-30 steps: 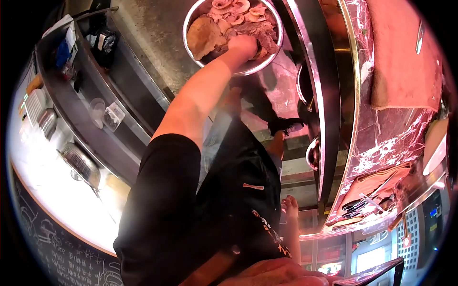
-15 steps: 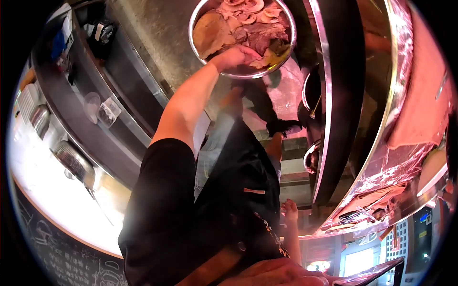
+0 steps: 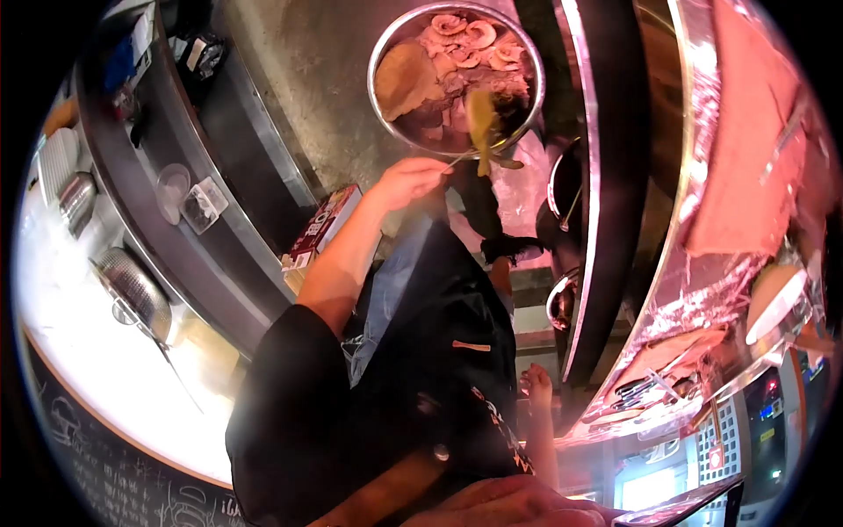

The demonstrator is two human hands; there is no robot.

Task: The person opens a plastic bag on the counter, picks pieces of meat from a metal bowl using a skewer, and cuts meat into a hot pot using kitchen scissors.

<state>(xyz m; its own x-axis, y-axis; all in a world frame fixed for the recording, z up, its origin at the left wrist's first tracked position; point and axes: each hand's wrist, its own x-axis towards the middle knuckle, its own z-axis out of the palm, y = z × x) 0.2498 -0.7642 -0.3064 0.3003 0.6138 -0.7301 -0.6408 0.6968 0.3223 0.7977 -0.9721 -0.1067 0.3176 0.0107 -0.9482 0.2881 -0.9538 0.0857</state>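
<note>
My left hand (image 3: 413,180) is outside the near rim of a round metal bowl (image 3: 380,119), its fingers pinched together. From the fingertips a thin, light stem-like strip leads to a limp yellow-green leafy piece (image 3: 480,132), which hangs at the rim. In the bowl lie a large tan slab of meat (image 3: 406,81), pale ring-shaped pieces (image 3: 479,35) and pinkish sliced meat (image 3: 465,83). Liquid glistens near the lower edge. Low at the right of my body, my right hand (image 3: 536,383) is loosely curled, with nothing visible in it.
Dark metal shelving (image 3: 158,158) runs along the left, holding a clear plastic container (image 3: 204,205). A printed box (image 3: 325,227) stands beside my left forearm. To the right is a counter edge (image 3: 590,176), with a red cloth (image 3: 742,132) and several utensils (image 3: 654,386) beyond it.
My left hand has drawn back out of the bowl toward me, lifting the yellow-green piece to the rim. The bowl sits slightly lower in view, and the printed box shows more. The right hand stays low.
</note>
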